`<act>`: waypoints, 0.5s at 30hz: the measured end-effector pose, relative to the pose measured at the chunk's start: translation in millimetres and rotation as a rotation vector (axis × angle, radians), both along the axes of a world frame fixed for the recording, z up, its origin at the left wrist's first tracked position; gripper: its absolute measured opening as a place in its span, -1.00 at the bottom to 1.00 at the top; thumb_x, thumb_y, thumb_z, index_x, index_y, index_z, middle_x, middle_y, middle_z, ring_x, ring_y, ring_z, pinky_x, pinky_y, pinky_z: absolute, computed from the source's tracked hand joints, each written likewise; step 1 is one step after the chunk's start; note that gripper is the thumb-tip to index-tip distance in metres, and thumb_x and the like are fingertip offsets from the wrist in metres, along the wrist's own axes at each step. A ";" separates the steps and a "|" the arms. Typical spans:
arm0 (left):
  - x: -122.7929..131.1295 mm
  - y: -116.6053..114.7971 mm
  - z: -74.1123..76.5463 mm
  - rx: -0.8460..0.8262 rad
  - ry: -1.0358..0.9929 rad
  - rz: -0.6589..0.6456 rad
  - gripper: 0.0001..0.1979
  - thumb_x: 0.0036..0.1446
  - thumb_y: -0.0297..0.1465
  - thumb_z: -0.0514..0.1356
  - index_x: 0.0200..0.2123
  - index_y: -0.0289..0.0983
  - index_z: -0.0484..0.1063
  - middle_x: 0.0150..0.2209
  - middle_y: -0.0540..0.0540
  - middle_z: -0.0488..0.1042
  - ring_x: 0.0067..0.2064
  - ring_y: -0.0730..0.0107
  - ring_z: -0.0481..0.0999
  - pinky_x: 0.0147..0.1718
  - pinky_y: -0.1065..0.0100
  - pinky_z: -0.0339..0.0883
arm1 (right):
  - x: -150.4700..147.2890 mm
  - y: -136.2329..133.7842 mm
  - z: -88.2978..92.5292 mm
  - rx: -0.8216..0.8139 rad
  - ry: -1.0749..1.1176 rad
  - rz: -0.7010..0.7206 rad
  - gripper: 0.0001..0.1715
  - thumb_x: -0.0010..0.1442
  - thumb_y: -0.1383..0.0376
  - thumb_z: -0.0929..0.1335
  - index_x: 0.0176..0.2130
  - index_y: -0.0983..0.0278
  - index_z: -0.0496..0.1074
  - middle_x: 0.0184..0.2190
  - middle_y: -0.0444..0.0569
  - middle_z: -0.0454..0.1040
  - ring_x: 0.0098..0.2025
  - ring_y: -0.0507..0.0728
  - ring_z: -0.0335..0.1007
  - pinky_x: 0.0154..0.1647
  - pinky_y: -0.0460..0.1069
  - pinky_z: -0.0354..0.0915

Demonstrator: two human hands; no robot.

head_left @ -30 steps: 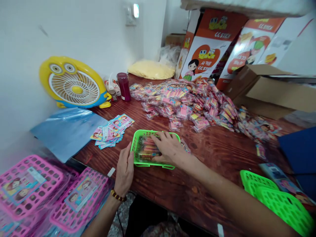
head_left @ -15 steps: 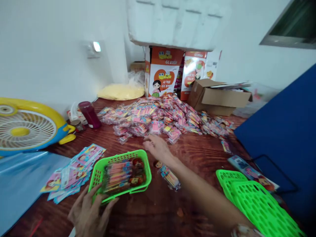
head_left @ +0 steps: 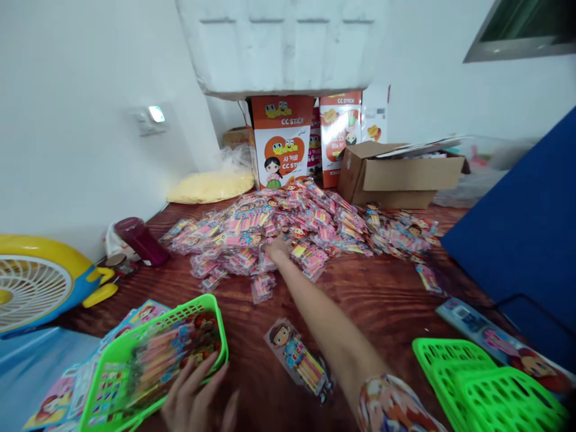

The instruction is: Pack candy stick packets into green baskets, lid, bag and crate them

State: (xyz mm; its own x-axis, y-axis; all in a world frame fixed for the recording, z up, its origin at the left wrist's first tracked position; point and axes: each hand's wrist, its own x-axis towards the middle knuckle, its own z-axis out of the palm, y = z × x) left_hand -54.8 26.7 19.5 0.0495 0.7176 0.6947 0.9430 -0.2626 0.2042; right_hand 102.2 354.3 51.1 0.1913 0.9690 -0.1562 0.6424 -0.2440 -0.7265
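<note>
My right hand [head_left: 278, 249] reaches into the front of a big pile of clear packets [head_left: 247, 225] with pink and yellow sticks and cartoon figures. Its fingertips are lost among the packets, so any grip is hidden. My left hand [head_left: 198, 393] lies at the near side of a green plastic basket [head_left: 218, 324], fingers apart over the rim. Inside the basket are several stick packets [head_left: 162, 357], topped with brown-haired cartoon heads. One single packet [head_left: 299, 360] with a boy figure lies on the table between the basket and my right forearm.
Green perforated baskets [head_left: 454, 354] and a printed blue packet [head_left: 495, 339] lie at right, beside a blue panel [head_left: 522, 240]. Printed cards [head_left: 58, 402], a yellow fan [head_left: 58, 270] and a dark red bottle [head_left: 141, 243] are at left. Cartons [head_left: 283, 144] and an open box [head_left: 405, 180] stand behind.
My right hand has moved forward from the bare table to the pile. The view has shifted, and the basket with my left hand appears lower and further left, nearer to me.
</note>
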 end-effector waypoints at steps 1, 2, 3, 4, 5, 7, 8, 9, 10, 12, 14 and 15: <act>20.8 7.8 0.4 -0.001 -0.006 -0.022 -0.68 0.14 -0.37 0.19 -0.01 -0.05 0.35 -0.02 -0.12 0.44 0.11 0.01 0.34 0.05 -0.03 0.21 | -4.0 0.8 -2.1 -0.003 0.025 -0.037 -0.01 -0.03 0.18 0.46 0.27 0.40 0.07 0.20 0.45 0.13 0.14 0.44 0.26 0.00 0.22 0.28; 39.2 14.9 0.9 -0.032 -0.024 -0.051 -0.68 0.16 -0.40 0.16 0.00 -0.06 0.35 -0.02 -0.12 0.45 0.11 0.02 0.34 0.02 -0.01 0.22 | -5.5 0.5 -4.2 0.004 0.052 -0.063 -0.05 -0.02 0.23 0.44 0.26 0.37 0.09 0.19 0.42 0.16 0.10 0.41 0.31 -0.02 0.20 0.30; 54.6 21.1 1.6 -0.056 -0.047 -0.060 -0.68 0.17 -0.41 0.14 0.00 -0.06 0.35 -0.03 -0.12 0.46 0.12 0.03 0.33 0.00 0.01 0.23 | -5.1 -0.5 -6.1 0.019 0.079 -0.079 -0.11 -0.01 0.26 0.42 0.25 0.36 0.12 0.16 0.39 0.21 0.06 0.37 0.36 -0.04 0.18 0.32; 66.6 26.4 2.5 -0.078 -0.068 -0.072 -0.68 0.17 -0.43 0.13 0.00 -0.07 0.35 -0.03 -0.12 0.47 0.13 0.03 0.32 -0.01 0.01 0.23 | -3.5 -2.0 -7.7 0.038 0.106 -0.088 -0.18 0.00 0.30 0.39 0.23 0.34 0.16 0.12 0.34 0.27 0.02 0.34 0.38 -0.04 0.16 0.32; 75.3 31.0 3.6 -0.094 -0.082 -0.078 -0.68 0.17 -0.44 0.12 0.00 -0.06 0.35 -0.02 -0.11 0.47 0.14 0.03 0.31 0.00 0.01 0.23 | -1.3 -4.0 -9.0 0.063 0.132 -0.092 -0.23 0.01 0.33 0.37 0.20 0.33 0.20 0.08 0.29 0.32 0.01 0.32 0.40 -0.02 0.14 0.32; 84.4 38.0 5.2 -0.114 -0.086 -0.101 -0.66 0.17 -0.46 0.12 0.01 -0.05 0.35 0.00 -0.09 0.46 0.16 0.03 0.29 0.02 -0.01 0.21 | 3.3 -10.4 -11.4 0.118 0.177 -0.101 -0.31 0.01 0.37 0.33 0.16 0.32 0.26 0.03 0.21 0.38 0.04 0.29 0.37 0.03 0.11 0.29; 85.9 40.8 5.1 -0.127 -0.089 -0.120 -0.65 0.18 -0.46 0.12 0.02 -0.05 0.35 0.00 -0.09 0.46 0.17 0.04 0.28 0.04 -0.01 0.20 | 5.6 -15.4 -12.8 0.146 0.197 -0.107 -0.32 0.01 0.37 0.31 0.15 0.32 0.28 0.02 0.20 0.39 0.06 0.28 0.36 0.05 0.09 0.28; 86.2 43.1 4.1 -0.150 -0.100 -0.140 -0.64 0.18 -0.46 0.12 0.04 -0.06 0.35 0.01 -0.09 0.45 0.17 0.06 0.28 0.04 0.00 0.21 | 8.4 -21.9 -14.8 0.172 0.215 -0.114 -0.33 0.01 0.37 0.30 0.14 0.33 0.29 0.03 0.19 0.40 0.07 0.27 0.35 0.06 0.08 0.27; 85.8 45.3 2.3 -0.186 -0.124 -0.157 -0.65 0.19 -0.45 0.12 0.05 -0.07 0.34 0.01 -0.09 0.45 0.16 0.08 0.28 0.05 0.02 0.23 | 12.2 -30.1 -17.5 0.195 0.232 -0.120 -0.34 -0.01 0.37 0.30 0.13 0.34 0.30 0.03 0.19 0.40 0.07 0.26 0.34 0.07 0.07 0.26; 84.0 49.6 -3.3 -0.266 -0.196 -0.174 -0.68 0.21 -0.44 0.12 0.03 -0.10 0.35 0.00 -0.10 0.44 0.12 0.13 0.31 0.04 0.07 0.27 | 24.7 -51.2 -25.5 0.231 0.260 -0.127 -0.33 -0.04 0.35 0.31 0.11 0.32 0.33 0.02 0.15 0.42 0.05 0.25 0.35 0.09 0.05 0.25; 82.3 55.4 -8.4 -0.328 -0.271 -0.152 -0.71 0.23 -0.40 0.11 0.02 -0.13 0.36 -0.01 -0.11 0.43 0.08 0.15 0.34 0.03 0.08 0.28 | 46.0 -76.1 -36.3 0.246 0.278 -0.137 -0.32 -0.08 0.33 0.33 0.09 0.30 0.35 0.00 0.10 0.45 0.03 0.23 0.37 0.09 0.05 0.25; 81.8 59.2 -9.8 -0.346 -0.299 -0.137 -0.71 0.23 -0.38 0.10 0.03 -0.15 0.35 0.00 -0.12 0.42 0.06 0.15 0.34 0.04 0.08 0.28 | 59.9 -88.9 -42.0 0.246 0.283 -0.148 -0.31 -0.09 0.32 0.33 0.09 0.30 0.36 -0.01 0.09 0.46 0.02 0.23 0.37 0.09 0.06 0.25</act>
